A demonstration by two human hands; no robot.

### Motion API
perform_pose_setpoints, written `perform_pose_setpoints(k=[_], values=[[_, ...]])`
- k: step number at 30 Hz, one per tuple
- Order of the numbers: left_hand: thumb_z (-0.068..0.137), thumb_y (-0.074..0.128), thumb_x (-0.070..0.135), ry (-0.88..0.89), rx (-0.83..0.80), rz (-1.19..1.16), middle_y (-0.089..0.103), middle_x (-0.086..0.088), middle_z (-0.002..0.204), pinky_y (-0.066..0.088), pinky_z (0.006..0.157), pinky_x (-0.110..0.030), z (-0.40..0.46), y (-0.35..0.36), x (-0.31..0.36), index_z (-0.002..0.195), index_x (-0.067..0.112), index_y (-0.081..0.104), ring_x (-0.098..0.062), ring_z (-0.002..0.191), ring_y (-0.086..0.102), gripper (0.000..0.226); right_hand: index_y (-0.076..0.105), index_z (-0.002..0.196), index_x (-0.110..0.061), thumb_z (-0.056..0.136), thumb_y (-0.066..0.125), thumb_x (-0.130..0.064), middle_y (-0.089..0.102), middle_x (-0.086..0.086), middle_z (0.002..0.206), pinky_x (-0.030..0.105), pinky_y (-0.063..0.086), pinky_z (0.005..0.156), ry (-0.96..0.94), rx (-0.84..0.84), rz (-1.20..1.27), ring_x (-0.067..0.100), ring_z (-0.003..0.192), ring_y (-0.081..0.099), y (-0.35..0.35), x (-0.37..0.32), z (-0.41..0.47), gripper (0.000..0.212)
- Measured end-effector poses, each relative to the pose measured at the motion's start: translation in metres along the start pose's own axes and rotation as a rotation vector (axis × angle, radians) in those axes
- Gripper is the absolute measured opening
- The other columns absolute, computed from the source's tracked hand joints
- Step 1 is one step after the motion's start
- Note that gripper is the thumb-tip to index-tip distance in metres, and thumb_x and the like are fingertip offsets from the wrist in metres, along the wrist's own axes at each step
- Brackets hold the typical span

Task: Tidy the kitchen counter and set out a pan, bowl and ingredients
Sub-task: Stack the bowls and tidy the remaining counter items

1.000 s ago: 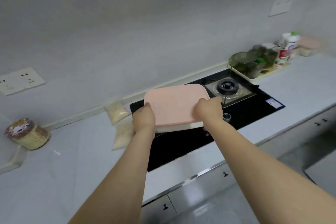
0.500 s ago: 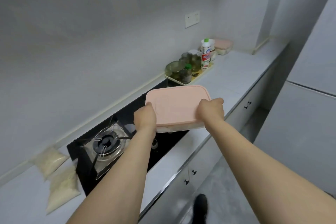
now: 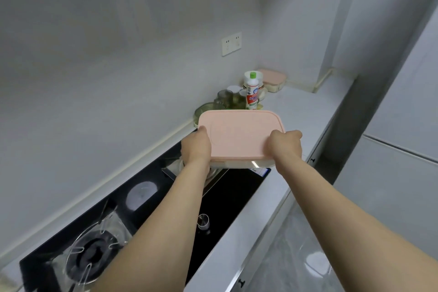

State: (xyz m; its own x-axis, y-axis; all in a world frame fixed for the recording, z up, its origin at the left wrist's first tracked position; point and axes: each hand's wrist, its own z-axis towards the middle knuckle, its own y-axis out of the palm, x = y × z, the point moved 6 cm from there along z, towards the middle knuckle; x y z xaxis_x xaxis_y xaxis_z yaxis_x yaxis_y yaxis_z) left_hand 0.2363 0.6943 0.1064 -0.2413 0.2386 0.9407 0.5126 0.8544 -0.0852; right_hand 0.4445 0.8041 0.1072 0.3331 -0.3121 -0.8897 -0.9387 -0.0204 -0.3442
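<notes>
I hold a flat box with a pink lid (image 3: 239, 133) in the air above the right end of the black gas hob (image 3: 227, 192). My left hand (image 3: 195, 147) grips its left near corner, thumb on the lid. My right hand (image 3: 284, 147) grips the right near corner the same way. The box's pale base shows just under the lid's near edge. Its contents are hidden.
Beyond the box stand glass jars (image 3: 225, 98), a green glass bowl (image 3: 200, 111) and a green-capped white bottle (image 3: 252, 92). A second pink-lidded box (image 3: 272, 79) sits in the far corner. A burner (image 3: 92, 258) is near left; a hob knob (image 3: 203, 220) lies between my arms.
I have carried the box rightward along the counter, past the hob, nearer the jars and bottle. The rice bags and left counter have slid out of view. My grip is unchanged.
</notes>
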Motion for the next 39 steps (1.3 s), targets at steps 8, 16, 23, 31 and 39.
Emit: perform_pose_setpoints(k=[8, 16, 23, 31, 39], values=[[0.089, 0.051, 0.035, -0.007, -0.027, 0.039, 0.064, 0.0, 0.086, 0.052, 0.087, -0.039, 0.056, 0.042, 0.018, 0.073, 0.02, 0.055, -0.026, 0.088, 0.062, 0.022, 0.034, 0.122, -0.004, 0.087, 0.04, -0.016, 0.053, 0.016, 0.122, 0.05, 0.05, 0.089, 0.032, 0.023, 0.017, 0.037, 0.104, 0.054, 0.026, -0.018, 0.057, 0.038], [0.088, 0.053, 0.034, 0.029, -0.07, 0.085, 0.066, -0.002, 0.088, 0.051, 0.082, -0.034, 0.085, 0.102, 0.029, 0.073, 0.02, 0.058, -0.027, 0.085, 0.062, 0.021, 0.034, 0.12, -0.004, 0.088, 0.04, -0.016, 0.052, 0.015, 0.12, 0.046, 0.05, 0.085, 0.072, 0.036, 0.075, 0.034, 0.101, 0.052, 0.017, -0.02, 0.11, 0.035], [0.081, 0.053, 0.036, 0.003, -0.117, 0.08, 0.07, -0.004, 0.092, 0.05, 0.077, -0.033, 0.086, 0.189, 0.02, 0.079, 0.018, 0.064, -0.026, 0.083, 0.063, 0.021, 0.036, 0.12, -0.005, 0.087, 0.04, -0.014, 0.052, 0.012, 0.117, 0.041, 0.049, 0.079, 0.109, 0.075, 0.089, 0.03, 0.092, 0.05, -0.029, -0.018, 0.177, 0.035], [0.08, 0.055, 0.038, 0.051, -0.116, 0.136, 0.069, -0.005, 0.095, 0.051, 0.08, -0.034, 0.077, 0.317, 0.041, 0.08, 0.014, 0.062, -0.029, 0.089, 0.064, 0.025, 0.034, 0.131, -0.001, 0.088, 0.042, -0.014, 0.053, 0.014, 0.121, 0.035, 0.04, 0.071, 0.098, 0.113, 0.088, 0.03, 0.089, 0.048, -0.105, -0.036, 0.281, 0.046], [0.087, 0.05, 0.03, 0.128, -0.09, 0.171, 0.061, -0.009, 0.097, 0.04, 0.072, -0.032, 0.083, 0.431, 0.082, 0.094, 0.011, 0.058, -0.027, 0.085, 0.054, 0.022, 0.033, 0.13, -0.001, 0.088, 0.043, -0.014, 0.051, 0.015, 0.126, 0.035, 0.041, 0.073, 0.053, 0.104, 0.129, 0.033, 0.094, 0.05, -0.158, -0.07, 0.376, 0.046]])
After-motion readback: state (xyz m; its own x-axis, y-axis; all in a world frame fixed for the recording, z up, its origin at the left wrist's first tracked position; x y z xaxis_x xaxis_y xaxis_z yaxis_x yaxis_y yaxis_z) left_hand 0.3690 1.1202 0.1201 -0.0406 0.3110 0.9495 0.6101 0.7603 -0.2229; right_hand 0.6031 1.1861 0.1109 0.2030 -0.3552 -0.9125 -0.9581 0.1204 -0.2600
